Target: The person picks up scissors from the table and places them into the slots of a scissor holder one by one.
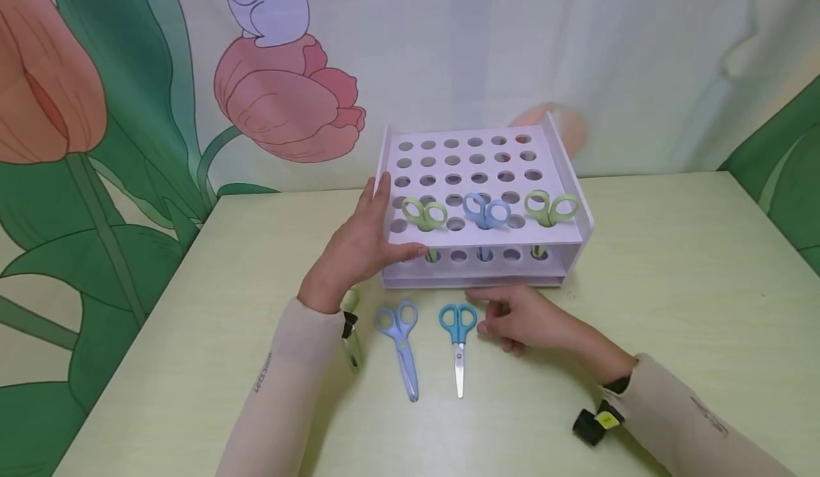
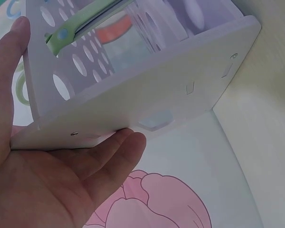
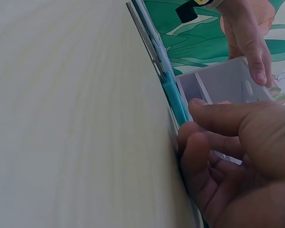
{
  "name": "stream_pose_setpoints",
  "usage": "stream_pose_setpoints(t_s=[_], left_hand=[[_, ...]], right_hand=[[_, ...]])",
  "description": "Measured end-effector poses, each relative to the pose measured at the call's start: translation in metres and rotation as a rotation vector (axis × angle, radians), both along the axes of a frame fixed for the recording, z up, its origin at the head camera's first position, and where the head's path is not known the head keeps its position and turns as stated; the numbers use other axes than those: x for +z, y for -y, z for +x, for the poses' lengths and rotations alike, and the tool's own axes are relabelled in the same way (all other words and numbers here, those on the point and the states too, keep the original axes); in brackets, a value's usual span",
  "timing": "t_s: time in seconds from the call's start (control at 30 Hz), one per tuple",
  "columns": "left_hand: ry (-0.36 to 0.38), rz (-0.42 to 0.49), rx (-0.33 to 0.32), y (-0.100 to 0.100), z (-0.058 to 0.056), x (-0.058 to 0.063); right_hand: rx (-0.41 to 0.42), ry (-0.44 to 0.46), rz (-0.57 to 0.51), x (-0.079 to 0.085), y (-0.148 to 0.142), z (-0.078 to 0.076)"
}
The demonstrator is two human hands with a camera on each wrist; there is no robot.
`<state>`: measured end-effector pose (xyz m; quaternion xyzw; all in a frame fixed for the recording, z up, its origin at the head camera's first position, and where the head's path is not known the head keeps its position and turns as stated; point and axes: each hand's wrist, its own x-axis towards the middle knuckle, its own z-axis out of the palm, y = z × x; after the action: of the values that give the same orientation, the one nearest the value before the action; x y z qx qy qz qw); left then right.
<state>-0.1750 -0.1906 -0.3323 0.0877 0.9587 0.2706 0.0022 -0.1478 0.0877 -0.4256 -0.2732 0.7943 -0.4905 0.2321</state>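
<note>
A white rack (image 1: pixel 487 235) with rows of round holes stands on the table, holding green scissors (image 1: pixel 424 215), blue scissors (image 1: pixel 485 211) and more green scissors (image 1: pixel 551 208) upright in its front row. My left hand (image 1: pixel 359 245) grips the rack's left front corner, thumb at the front edge and fingers along the outer side wall (image 2: pixel 147 95). Before the rack lie teal-handled scissors (image 1: pixel 458 331) with metal blades. Beside their handles is my right hand (image 1: pixel 522 317), fingers bent loosely; whether a fingertip touches the teal handle (image 3: pixel 175 99) is unclear.
Lavender-blue scissors (image 1: pixel 401 352) lie left of the teal pair. Further left, green scissors (image 1: pixel 351 349) are partly hidden by the left sleeve and wrist camera. A printed curtain (image 1: pixel 461 50) hangs behind the table (image 1: pixel 679 270).
</note>
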Motion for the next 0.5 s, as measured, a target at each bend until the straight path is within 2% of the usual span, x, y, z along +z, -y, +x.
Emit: stream_pose_setpoints(t_s=[0.17, 0.5], left_hand=[[0.003, 0.004, -0.002, 0.0002, 0.0011, 0.0012], [0.006, -0.003, -0.001, -0.0002, 0.0006, 0.0015]], right_hand=[[0.031, -0.035, 0.006, -0.0021, 0.0018, -0.0017], [0.035, -0.039, 0.047, -0.0030, 0.0051, -0.0044]])
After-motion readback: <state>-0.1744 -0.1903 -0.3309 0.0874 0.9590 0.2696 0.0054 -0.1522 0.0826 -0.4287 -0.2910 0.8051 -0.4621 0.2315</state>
